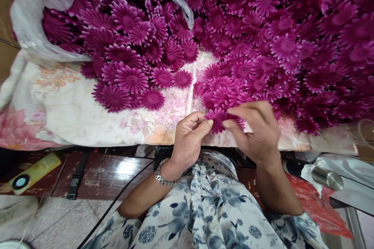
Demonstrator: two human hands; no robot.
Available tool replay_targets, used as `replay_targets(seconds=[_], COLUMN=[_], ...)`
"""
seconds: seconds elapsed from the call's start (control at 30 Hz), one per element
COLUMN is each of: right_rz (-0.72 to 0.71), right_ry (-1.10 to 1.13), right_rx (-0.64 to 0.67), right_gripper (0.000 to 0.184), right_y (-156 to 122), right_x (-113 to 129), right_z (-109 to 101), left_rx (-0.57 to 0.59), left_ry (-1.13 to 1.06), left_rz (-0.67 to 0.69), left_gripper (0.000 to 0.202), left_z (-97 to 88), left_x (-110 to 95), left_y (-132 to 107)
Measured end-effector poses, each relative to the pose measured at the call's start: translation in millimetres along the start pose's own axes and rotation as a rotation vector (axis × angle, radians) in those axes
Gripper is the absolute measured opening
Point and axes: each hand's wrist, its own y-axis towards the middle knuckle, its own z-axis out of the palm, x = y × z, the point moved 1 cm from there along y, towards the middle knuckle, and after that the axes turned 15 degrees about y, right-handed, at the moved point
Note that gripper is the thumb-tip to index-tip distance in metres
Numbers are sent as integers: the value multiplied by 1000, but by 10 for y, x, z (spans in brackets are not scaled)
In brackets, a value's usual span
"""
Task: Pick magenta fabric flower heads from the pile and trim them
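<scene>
My left hand (188, 138) and my right hand (257, 130) meet at the near edge of a cloth-covered table. Both pinch the same magenta fabric flower (216, 118), the left with thumb and forefinger on its left side, the right with fingers curled over its right side. A silver watch sits on my left wrist. A huge heap of the same magenta flowers (277, 39) covers the table behind my hands. More flowers (128, 58) spill from a clear plastic bag (32, 11) at the left.
The floral cloth (58, 109) lies bare at the near left. Below the table edge are a dark wooden bench (111, 175), a yellow-green device (32, 173), a black cable, a metal cylinder (327, 178) and red plastic (315, 206) at the right.
</scene>
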Motion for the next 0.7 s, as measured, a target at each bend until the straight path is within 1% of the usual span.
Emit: replay_targets(seconds=[0.07, 0.13, 0.23, 0.37, 0.47, 0.57, 0.63, 0.7], right_rz=[34, 69, 70, 26, -10, -19, -2, 18], right_ry=[80, 133, 182, 115, 127, 209, 232, 230], right_rx=[119, 167, 144, 79, 128, 201, 196, 161], right_gripper=[15, 12, 7, 11, 17, 21, 21, 20], right_y=[-1, -14, -41, -71, -86, -87, -81, -76], right_x=[54, 76, 91, 97, 83, 65, 56, 51], right_z=[63, 108, 143, 156, 142, 109, 86, 72], left_rx=[22, 38, 48, 155, 195, 148, 94, 46], left_ry=[-9, -25, -63, -132, -179, -195, -170, -136], left_rz=[14, 16, 1, -99, -176, -192, -134, -48], left_gripper=[14, 14, 16, 24, 25, 22, 22, 22], left_z=[11, 13, 7, 5, -2, -13, -20, -26], left_x=[-8, -17, -29, -40, -42, -34, -27, -20], left_y=[-13, -26, -44, -55, -46, -34, -31, -31])
